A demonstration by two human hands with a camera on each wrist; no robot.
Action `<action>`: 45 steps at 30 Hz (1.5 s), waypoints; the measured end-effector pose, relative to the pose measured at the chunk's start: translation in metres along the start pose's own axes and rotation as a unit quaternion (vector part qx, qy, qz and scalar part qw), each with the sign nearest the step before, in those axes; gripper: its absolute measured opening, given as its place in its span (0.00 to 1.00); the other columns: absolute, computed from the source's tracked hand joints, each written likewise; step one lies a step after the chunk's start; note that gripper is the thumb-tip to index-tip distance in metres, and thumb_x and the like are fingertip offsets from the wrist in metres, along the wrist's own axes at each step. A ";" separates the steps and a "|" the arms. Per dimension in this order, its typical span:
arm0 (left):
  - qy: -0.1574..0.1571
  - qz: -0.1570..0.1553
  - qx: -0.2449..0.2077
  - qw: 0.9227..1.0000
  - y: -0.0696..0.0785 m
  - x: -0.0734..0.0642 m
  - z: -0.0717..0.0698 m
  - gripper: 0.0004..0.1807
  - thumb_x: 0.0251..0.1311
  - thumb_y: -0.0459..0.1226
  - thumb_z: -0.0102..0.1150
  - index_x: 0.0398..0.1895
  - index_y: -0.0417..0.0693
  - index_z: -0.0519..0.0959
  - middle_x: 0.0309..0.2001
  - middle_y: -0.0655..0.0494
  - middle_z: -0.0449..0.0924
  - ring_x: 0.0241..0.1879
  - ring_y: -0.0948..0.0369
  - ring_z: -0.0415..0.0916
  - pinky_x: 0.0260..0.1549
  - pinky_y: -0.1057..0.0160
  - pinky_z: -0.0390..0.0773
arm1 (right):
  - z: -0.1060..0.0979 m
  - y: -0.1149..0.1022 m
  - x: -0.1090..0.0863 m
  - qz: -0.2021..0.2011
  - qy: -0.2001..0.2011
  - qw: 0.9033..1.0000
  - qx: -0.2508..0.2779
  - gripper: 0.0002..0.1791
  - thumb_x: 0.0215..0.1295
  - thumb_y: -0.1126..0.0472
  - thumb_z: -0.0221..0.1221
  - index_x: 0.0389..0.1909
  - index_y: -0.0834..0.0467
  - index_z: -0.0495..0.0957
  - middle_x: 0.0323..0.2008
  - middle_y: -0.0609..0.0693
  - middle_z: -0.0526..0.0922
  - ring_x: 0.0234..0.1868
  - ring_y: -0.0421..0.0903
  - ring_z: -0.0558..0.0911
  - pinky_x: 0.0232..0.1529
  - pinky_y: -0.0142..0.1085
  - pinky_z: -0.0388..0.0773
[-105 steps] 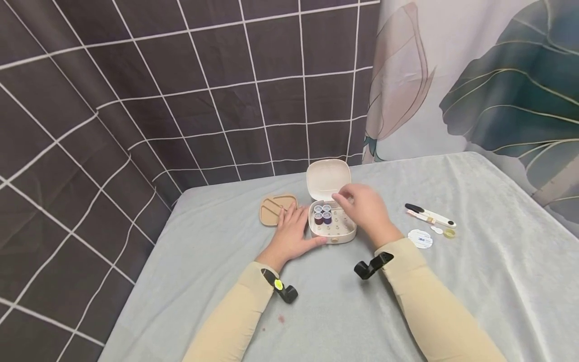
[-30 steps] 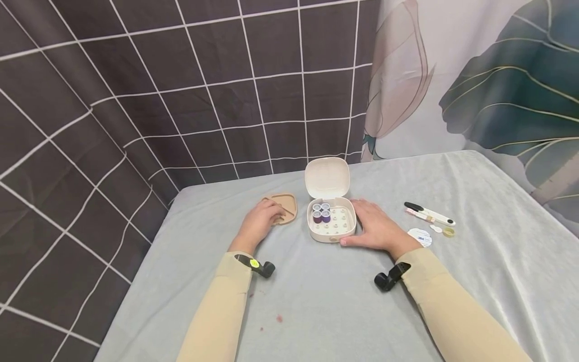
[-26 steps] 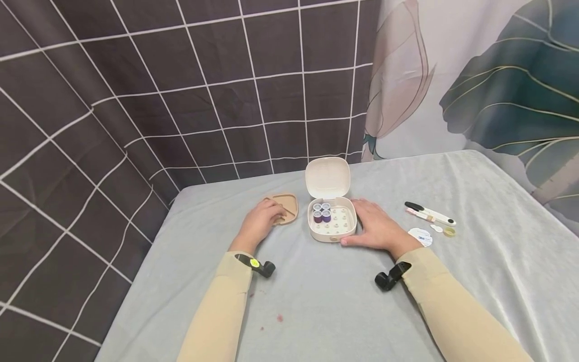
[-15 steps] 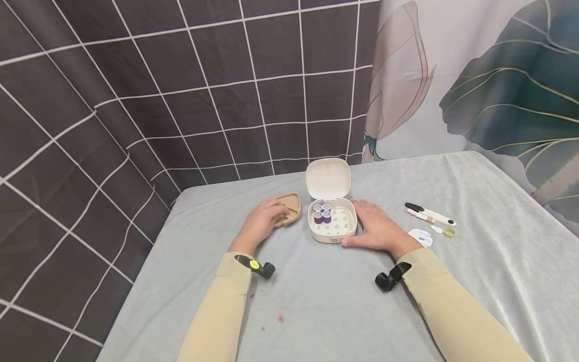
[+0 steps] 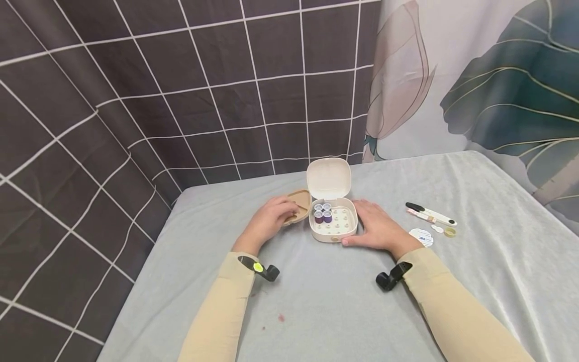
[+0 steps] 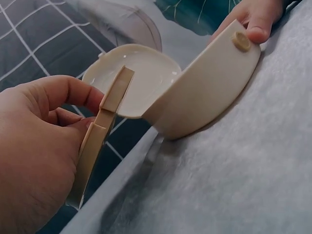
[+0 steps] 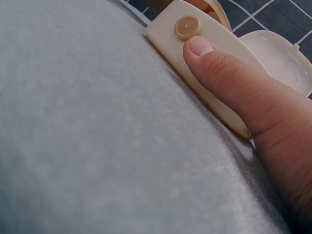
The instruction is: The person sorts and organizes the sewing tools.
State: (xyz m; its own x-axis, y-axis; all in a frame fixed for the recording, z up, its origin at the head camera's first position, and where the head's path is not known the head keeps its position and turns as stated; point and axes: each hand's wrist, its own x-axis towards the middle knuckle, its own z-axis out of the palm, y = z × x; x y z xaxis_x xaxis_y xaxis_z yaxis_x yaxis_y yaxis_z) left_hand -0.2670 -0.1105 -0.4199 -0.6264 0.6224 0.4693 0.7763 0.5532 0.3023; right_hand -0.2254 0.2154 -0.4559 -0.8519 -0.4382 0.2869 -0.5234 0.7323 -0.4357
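Observation:
My left hand [image 5: 268,219] pinches a tan compartment tray [image 5: 300,202] by its left side, fingers over it and thumb beneath. In the left wrist view the tray [image 6: 110,100] is tilted on edge, close to the cream sewing box [image 6: 202,87]. That box [image 5: 322,237] stands with its hinged lid [image 5: 328,178] raised. Several thread spools [image 5: 323,216] with purple and dark thread fill the back left pegs; other pegs are bare. My right hand [image 5: 380,229] holds the box's right side, thumb at the front beside the round tan button [image 7: 187,28].
Right of the box lie a slim black-and-white tool [image 5: 431,215], a pinkish strip [image 5: 420,215], a printed white disc [image 5: 421,237], a small white piece [image 5: 437,229] and a yellowish ring [image 5: 450,232]. A grey cloth [image 5: 312,301] covers the table; dark gridded curtain hangs behind.
My left hand left the box, took the tray, raised its edge and moved it right against the box. My right hand came out of the box to its right side and has stayed there.

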 end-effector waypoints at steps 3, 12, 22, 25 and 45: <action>-0.008 0.016 0.008 1.000 0.007 0.003 -0.001 0.07 0.64 0.32 0.65 0.42 0.52 0.86 0.48 0.57 0.84 0.52 0.54 0.78 0.58 0.57 0.77 | 0.000 -0.001 0.000 0.002 -0.001 1.000 0.000 0.61 0.46 0.28 0.70 0.74 0.62 0.62 0.66 0.61 0.73 0.69 0.60 0.68 0.71 0.59 0.58; -0.053 0.068 0.073 0.994 0.025 0.013 0.007 0.04 0.63 0.38 0.67 0.39 0.57 0.87 0.42 0.63 0.83 0.45 0.60 0.78 0.51 0.59 0.76 | -0.001 -0.002 0.000 0.013 -0.007 1.000 -0.006 0.61 0.46 0.29 0.71 0.74 0.62 0.62 0.66 0.62 0.73 0.70 0.60 0.67 0.72 0.58 0.57; -0.080 0.035 0.104 0.991 0.046 0.018 0.010 0.06 0.62 0.43 0.66 0.40 0.64 0.87 0.42 0.67 0.81 0.49 0.62 0.75 0.51 0.57 0.75 | 0.000 0.000 -0.001 0.000 0.004 1.000 -0.005 0.61 0.46 0.28 0.71 0.73 0.62 0.63 0.65 0.61 0.73 0.69 0.59 0.68 0.71 0.58 0.59; -0.089 0.034 0.119 0.988 0.052 0.021 0.013 0.06 0.62 0.44 0.65 0.41 0.66 0.86 0.43 0.68 0.81 0.51 0.63 0.75 0.52 0.57 0.75 | 0.000 0.000 -0.001 -0.004 0.005 1.000 -0.003 0.61 0.46 0.28 0.70 0.73 0.61 0.63 0.65 0.60 0.74 0.68 0.58 0.69 0.71 0.57 0.59; -0.116 0.023 0.151 0.981 0.080 0.040 0.029 0.09 0.65 0.47 0.59 0.45 0.69 0.86 0.45 0.69 0.79 0.52 0.64 0.72 0.52 0.57 0.75 | 0.000 0.001 -0.002 0.003 0.001 1.000 -0.010 0.59 0.47 0.28 0.69 0.72 0.63 0.64 0.66 0.62 0.73 0.70 0.60 0.67 0.72 0.57 0.58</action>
State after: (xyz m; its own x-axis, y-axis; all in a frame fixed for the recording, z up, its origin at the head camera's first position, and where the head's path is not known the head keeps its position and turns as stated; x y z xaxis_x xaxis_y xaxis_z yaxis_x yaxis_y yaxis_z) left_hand -0.2324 -0.0250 -0.4009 -0.6178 0.7408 0.2637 0.7694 0.6387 0.0086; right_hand -0.2244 0.2163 -0.4570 -0.8547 -0.4335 0.2856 -0.5183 0.7447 -0.4204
